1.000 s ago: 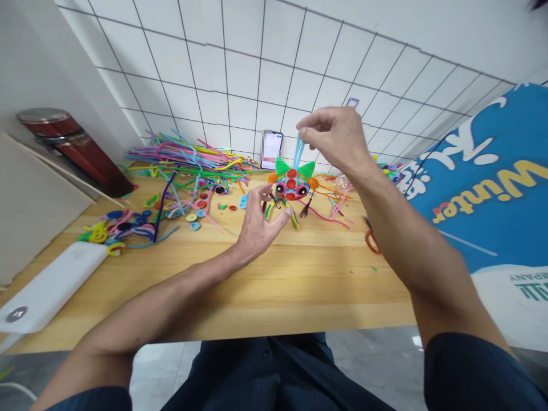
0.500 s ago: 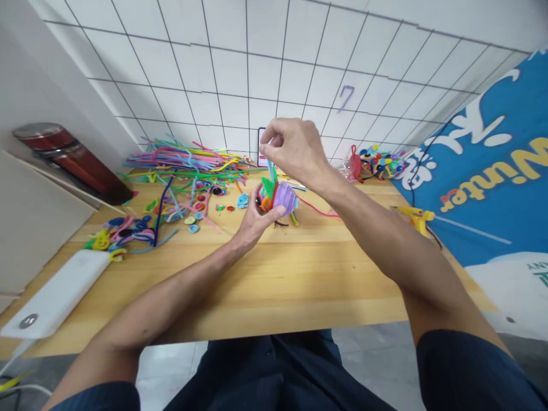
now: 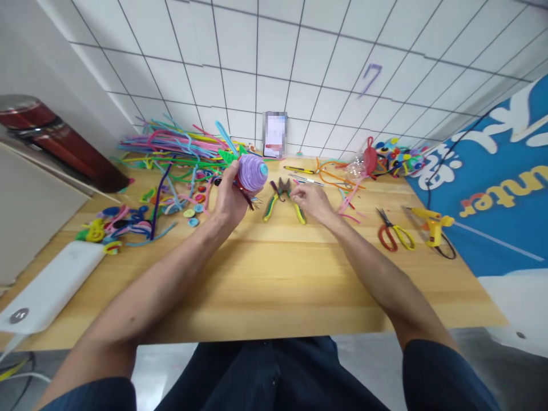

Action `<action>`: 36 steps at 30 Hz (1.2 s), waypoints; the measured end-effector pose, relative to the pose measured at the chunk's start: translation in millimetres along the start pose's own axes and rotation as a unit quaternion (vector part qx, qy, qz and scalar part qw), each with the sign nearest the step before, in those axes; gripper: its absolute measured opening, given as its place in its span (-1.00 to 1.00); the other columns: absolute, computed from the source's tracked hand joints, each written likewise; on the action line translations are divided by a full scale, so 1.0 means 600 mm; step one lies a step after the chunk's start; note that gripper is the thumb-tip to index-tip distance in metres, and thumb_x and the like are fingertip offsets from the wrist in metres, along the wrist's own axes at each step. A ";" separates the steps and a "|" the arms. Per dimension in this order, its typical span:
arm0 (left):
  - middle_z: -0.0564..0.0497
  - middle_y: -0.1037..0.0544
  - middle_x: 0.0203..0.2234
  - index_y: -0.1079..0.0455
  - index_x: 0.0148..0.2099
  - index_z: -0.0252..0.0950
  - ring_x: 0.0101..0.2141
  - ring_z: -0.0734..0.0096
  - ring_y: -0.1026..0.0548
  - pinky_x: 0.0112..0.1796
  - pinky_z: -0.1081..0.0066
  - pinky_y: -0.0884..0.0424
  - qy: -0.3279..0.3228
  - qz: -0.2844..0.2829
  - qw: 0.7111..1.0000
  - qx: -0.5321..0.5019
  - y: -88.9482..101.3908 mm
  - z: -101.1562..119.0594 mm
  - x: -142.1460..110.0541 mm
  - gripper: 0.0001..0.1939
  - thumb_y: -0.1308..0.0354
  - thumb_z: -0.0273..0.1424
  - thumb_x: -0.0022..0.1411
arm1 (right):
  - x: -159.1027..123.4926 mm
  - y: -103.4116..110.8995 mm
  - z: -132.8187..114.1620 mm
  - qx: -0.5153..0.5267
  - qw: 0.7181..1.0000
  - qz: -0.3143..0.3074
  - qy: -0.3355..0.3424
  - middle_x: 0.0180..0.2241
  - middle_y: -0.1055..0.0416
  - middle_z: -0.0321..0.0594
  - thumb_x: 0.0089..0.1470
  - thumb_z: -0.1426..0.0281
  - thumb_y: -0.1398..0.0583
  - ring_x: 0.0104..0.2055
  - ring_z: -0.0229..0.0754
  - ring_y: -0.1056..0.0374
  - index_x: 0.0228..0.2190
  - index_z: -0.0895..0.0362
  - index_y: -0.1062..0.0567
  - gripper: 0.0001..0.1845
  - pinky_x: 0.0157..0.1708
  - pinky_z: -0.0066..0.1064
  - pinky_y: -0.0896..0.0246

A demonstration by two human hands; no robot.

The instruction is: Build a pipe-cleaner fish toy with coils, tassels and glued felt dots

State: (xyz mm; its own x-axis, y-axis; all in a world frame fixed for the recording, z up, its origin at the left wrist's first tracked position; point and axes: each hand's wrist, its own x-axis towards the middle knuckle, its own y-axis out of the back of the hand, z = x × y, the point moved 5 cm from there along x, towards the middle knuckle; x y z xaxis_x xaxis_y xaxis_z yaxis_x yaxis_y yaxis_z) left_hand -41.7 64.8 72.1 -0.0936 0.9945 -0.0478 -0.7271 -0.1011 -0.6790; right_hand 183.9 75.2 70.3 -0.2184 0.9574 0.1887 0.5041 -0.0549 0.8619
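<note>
My left hand (image 3: 226,197) is closed round a pipe-cleaner figure (image 3: 252,172), held just above the wooden table (image 3: 274,279). Its purple coiled back faces me, with green ears and a light blue stem pointing away to the left. My right hand (image 3: 311,201) rests low on the table, fingers curled, touching the right handle of the yellow-green pliers (image 3: 282,202). Whether it grips the handle I cannot make out.
A heap of coloured pipe cleaners (image 3: 171,154) and loose buttons lies at the back left. A phone (image 3: 274,134) leans on the tiled wall. Red scissors (image 3: 391,235) and a yellow glue gun (image 3: 430,221) lie to the right. A white box (image 3: 51,288) sits near left.
My right hand let go of the blue stem above the figure and dropped to the pliers. My left hand turned the figure and carries it alone, shifted slightly left.
</note>
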 end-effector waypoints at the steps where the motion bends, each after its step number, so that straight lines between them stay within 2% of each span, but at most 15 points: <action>1: 0.01 -0.69 -0.04 -0.53 -0.05 -0.13 0.09 0.16 -0.61 -0.17 0.33 -0.65 0.002 0.007 1.000 0.001 0.004 -0.004 0.003 -0.73 -0.24 -0.10 0.33 | -0.003 -0.011 0.003 -0.016 1.000 -0.008 0.003 -0.29 -0.63 -0.17 0.11 0.47 -0.21 -0.24 -0.09 -0.48 -0.31 0.09 -0.69 -0.79 -0.18 -0.32 -0.29; 6: 0.00 -0.69 -0.08 -0.55 -0.05 -0.17 0.10 0.11 -0.60 -0.10 0.25 -0.66 0.005 0.017 1.000 0.005 0.007 -0.015 0.008 -0.70 -0.28 -0.11 0.29 | 0.008 -0.045 -0.008 -0.070 0.997 -0.039 0.006 -0.21 -0.61 -0.11 0.18 0.39 -0.26 -0.10 0.01 -0.48 -0.19 0.03 -0.71 -0.78 -0.13 -0.26 -0.32; 9: 0.01 -0.70 -0.09 -0.55 -0.07 -0.19 0.08 0.13 -0.61 -0.08 0.25 -0.66 0.007 0.018 1.000 0.000 0.005 -0.015 0.007 -0.73 -0.27 -0.14 0.30 | 0.018 -0.063 -0.020 -0.096 0.994 -0.060 -0.002 -0.14 -0.60 -0.04 0.21 0.32 -0.26 -0.03 0.07 -0.48 -0.20 0.05 -0.71 -0.79 -0.15 -0.23 -0.33; 12: 0.00 -0.70 -0.11 -0.55 -0.08 -0.19 0.06 0.14 -0.62 -0.08 0.27 -0.65 0.009 0.022 1.000 -0.001 0.004 -0.016 0.007 -0.71 -0.26 -0.12 0.31 | 0.017 -0.070 -0.025 -0.112 0.992 -0.059 -0.012 -0.12 -0.62 -0.02 0.22 0.37 -0.23 -0.02 0.10 -0.50 -0.21 0.06 -0.69 -0.79 -0.17 -0.22 -0.33; 15: 0.00 -0.70 -0.12 -0.55 -0.06 -0.19 0.04 0.15 -0.63 -0.08 0.27 -0.65 0.015 0.028 0.999 -0.001 0.005 -0.018 0.007 -0.68 -0.26 -0.09 0.31 | 0.010 -0.050 -0.017 -0.111 0.993 -0.024 -0.018 -0.22 -0.65 -0.08 0.24 0.38 -0.18 -0.12 0.07 -0.54 -0.16 0.04 -0.66 -0.76 -0.17 -0.23 -0.34; 17: 0.00 -0.70 -0.11 -0.55 -0.05 -0.20 0.03 0.16 -0.63 -0.08 0.27 -0.64 0.022 0.029 0.999 -0.006 0.006 -0.019 0.007 -0.68 -0.26 -0.10 0.31 | 0.006 -0.021 -0.007 -0.084 0.996 0.024 -0.012 -0.27 -0.65 -0.11 0.27 0.36 -0.16 -0.19 0.04 -0.55 -0.15 0.04 -0.64 -0.75 -0.16 -0.22 -0.36; 20: 0.00 -0.70 -0.11 -0.55 -0.05 -0.21 0.02 0.16 -0.64 -0.09 0.28 -0.64 0.036 0.025 0.999 -0.010 0.006 -0.021 0.005 -0.68 -0.25 -0.11 0.32 | -0.004 0.034 0.001 0.006 0.994 0.107 0.023 -0.25 -0.66 -0.15 0.26 0.32 -0.18 -0.22 0.02 -0.57 -0.17 0.03 -0.64 -0.77 -0.14 -0.19 -0.42; 23: 0.00 -0.70 -0.13 -0.54 -0.03 -0.21 -0.02 0.18 -0.65 -0.12 0.31 -0.65 0.045 0.017 0.999 -0.012 0.005 -0.024 0.003 -0.67 -0.25 -0.10 0.32 | -0.021 0.082 -0.009 0.091 0.978 0.175 0.063 -0.21 -0.67 -0.21 0.23 0.27 -0.22 -0.21 -0.01 -0.56 -0.21 -0.03 -0.64 -0.82 -0.10 -0.16 -0.45; 26: 0.00 -0.70 -0.15 -0.53 -0.03 -0.22 -0.07 0.21 -0.66 -0.14 0.32 -0.65 0.050 0.005 0.999 -0.021 0.003 -0.028 0.000 -0.68 -0.26 -0.12 0.32 | -0.041 0.106 -0.027 0.156 0.959 0.228 0.070 -0.26 -0.64 -0.25 0.23 0.27 -0.24 -0.21 -0.05 -0.55 -0.28 -0.03 -0.60 -0.88 -0.10 -0.18 -0.44; 28: 0.00 -0.70 -0.15 -0.52 -0.05 -0.22 -0.06 0.20 -0.66 -0.12 0.30 -0.65 0.054 -0.001 0.998 -0.027 0.001 -0.032 -0.003 -0.70 -0.27 -0.13 0.31 | -0.049 0.106 -0.036 0.203 0.950 0.230 0.054 -0.29 -0.61 -0.28 0.20 0.27 -0.26 -0.23 -0.09 -0.55 -0.27 -0.01 -0.54 -0.92 -0.14 -0.22 -0.44; 32: 0.00 -0.70 -0.14 -0.52 -0.07 -0.21 -0.02 0.17 -0.65 -0.08 0.25 -0.65 0.069 -0.009 0.997 -0.033 -0.005 -0.041 -0.012 -0.73 -0.29 -0.15 0.30 | -0.055 0.090 -0.048 0.265 0.946 0.186 0.013 -0.31 -0.59 -0.32 0.13 0.25 -0.31 -0.20 -0.11 -0.58 -0.17 -0.01 -0.45 -0.77 -0.11 -0.25 -0.46; 36: -0.02 -0.70 -0.11 -0.52 -0.04 -0.23 -0.02 0.18 -0.65 -0.08 0.27 -0.64 0.101 -0.025 0.993 -0.051 -0.012 -0.053 -0.024 -0.71 -0.29 -0.16 0.31 | -0.058 0.082 -0.063 0.308 0.939 0.154 -0.007 -0.30 -0.62 -0.29 0.07 0.27 -0.34 -0.21 -0.09 -0.60 -0.28 -0.01 -0.51 -0.84 -0.12 -0.23 -0.49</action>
State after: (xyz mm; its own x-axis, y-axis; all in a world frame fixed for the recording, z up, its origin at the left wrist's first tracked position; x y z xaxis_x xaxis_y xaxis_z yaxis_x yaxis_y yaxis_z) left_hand -13.6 52.2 54.3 0.0878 0.9846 -0.1512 -0.6544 -0.0574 -0.7539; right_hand 184.9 28.5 123.6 0.0268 0.9270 0.3740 0.9303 -0.1600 0.3299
